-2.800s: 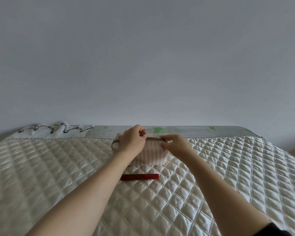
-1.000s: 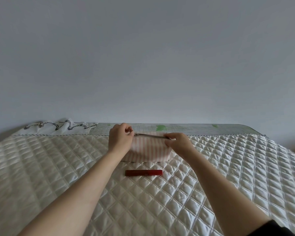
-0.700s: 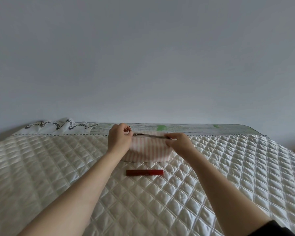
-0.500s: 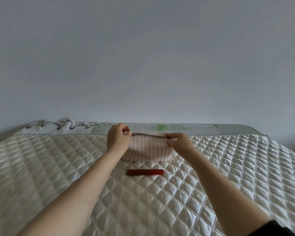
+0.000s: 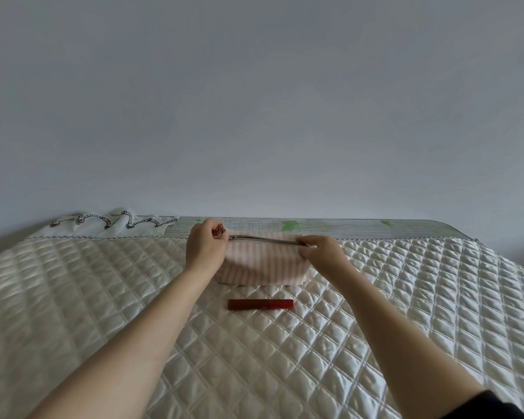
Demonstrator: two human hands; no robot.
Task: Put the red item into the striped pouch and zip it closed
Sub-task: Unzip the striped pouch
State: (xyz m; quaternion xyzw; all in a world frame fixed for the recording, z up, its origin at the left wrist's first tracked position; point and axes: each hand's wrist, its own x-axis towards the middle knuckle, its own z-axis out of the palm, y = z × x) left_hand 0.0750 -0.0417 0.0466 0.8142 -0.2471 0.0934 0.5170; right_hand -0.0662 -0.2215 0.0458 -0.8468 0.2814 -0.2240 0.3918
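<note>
Head view, left to right: beyond the left hand (image 5: 204,249), a lace cloth (image 5: 109,226) lies bunched at the bed's far edge, well clear. The left fingers (image 5: 214,234) pinch the zip pull (image 5: 221,228) at the pouch's left end. The striped pouch (image 5: 263,264) stands between the two hands on the quilt (image 5: 406,297), its zip (image 5: 263,239) running from one set of fingertips to the other; whether the mouth has opened I cannot tell. The right hand (image 5: 324,252) pinches the pouch's right top corner, bracing it. The red item (image 5: 260,304) lies flat on the quilt, nearer the person than either hand's fingertips, untouched and just apart from the pouch. Nothing blocks it. Risks, as I judge: the soft pouch may fold or drag under the pull if the right pinch slackens, jamming the slider; a narrow mouth could snag the long red item.
</note>
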